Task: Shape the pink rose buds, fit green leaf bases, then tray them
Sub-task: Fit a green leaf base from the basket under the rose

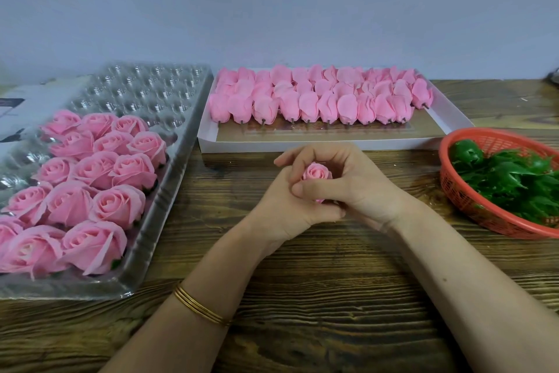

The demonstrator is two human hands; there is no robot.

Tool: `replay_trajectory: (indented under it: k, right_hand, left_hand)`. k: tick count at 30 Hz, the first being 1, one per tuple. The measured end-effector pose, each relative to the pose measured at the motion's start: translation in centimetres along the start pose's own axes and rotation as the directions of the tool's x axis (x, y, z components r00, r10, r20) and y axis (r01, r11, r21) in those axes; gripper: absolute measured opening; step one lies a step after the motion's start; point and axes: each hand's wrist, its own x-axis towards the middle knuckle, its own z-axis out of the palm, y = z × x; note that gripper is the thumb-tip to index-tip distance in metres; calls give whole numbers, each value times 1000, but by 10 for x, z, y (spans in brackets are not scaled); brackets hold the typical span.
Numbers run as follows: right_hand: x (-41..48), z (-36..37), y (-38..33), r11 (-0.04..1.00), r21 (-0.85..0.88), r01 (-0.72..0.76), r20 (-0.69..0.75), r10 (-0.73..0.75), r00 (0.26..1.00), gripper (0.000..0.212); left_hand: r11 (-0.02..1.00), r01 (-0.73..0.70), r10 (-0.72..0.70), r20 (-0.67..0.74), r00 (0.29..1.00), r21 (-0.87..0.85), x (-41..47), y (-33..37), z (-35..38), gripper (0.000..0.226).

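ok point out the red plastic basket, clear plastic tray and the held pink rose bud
red plastic basket (452, 191): head view, on its mesh wall
clear plastic tray (157, 91): head view, on its bare far cups
pink rose bud (316, 173): head view, on its spiralled top

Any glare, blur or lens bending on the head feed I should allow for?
Head view: soft even light, faint shadows under the left hand and right hand; glare speckles the empty cups of the tray; the basket looks smeared near the right edge; wide-angle stretch swells the near roses; the bud is sharp.
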Motion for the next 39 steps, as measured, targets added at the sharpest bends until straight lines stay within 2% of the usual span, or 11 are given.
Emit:
replay_trajectory:
  k: [4, 8, 10, 13, 16, 26, 28, 31, 36, 39]
  right_hand:
    - [0, -1, 3, 997, 66, -30, 10, 29, 1000, 13]
    - [1, -5, 2, 963, 259, -69, 29, 63, 998, 23]
    - [2, -6, 1, 949, 313, -41, 17, 38, 999, 22]
    - [3, -3, 0, 957, 291, 13, 17, -18, 1000, 19]
    - [3, 0, 1, 978, 205, 26, 39, -35, 999, 12]
    - [2, -2, 6, 985, 165, -42, 64, 31, 997, 19]
    - [2, -4, 6, 973, 212, -92, 81, 76, 994, 22]
    - [3, -7, 6, 913, 382, -142, 64, 127, 990, 35]
    - [4, -4, 7, 902, 427, -68, -3, 77, 997, 63]
    - [5, -3, 10, 912, 407, -56, -11, 67, 998, 52]
  left_hand:
    - [1000, -15, 15, -4, 1000, -4, 0, 1, 0, 38]
    - [999, -1, 2, -5, 1000, 44, 1, -1, -1, 18]
    - [998, 10, -10, 7, 1000, 56, 1, -2, -1, 26]
    - [999, -18, 18, 7, 1000, 36, 2, -2, -1, 16]
    - [999, -33, 33, 2, 999, 20, 0, 2, 1, 30]
    - [999, -51, 51, -5, 999, 6, 0, 3, 1, 26]
    - [999, -46, 46, 25, 999, 4, 1, 4, -1, 30]
    - [1000, -14, 15, 47, 999, -16, 1, 0, -2, 43]
    - [998, 8, -7, 21, 1000, -69, 3, -2, -2, 40]
    - [996, 8, -6, 18, 1000, -85, 3, -3, -3, 42]
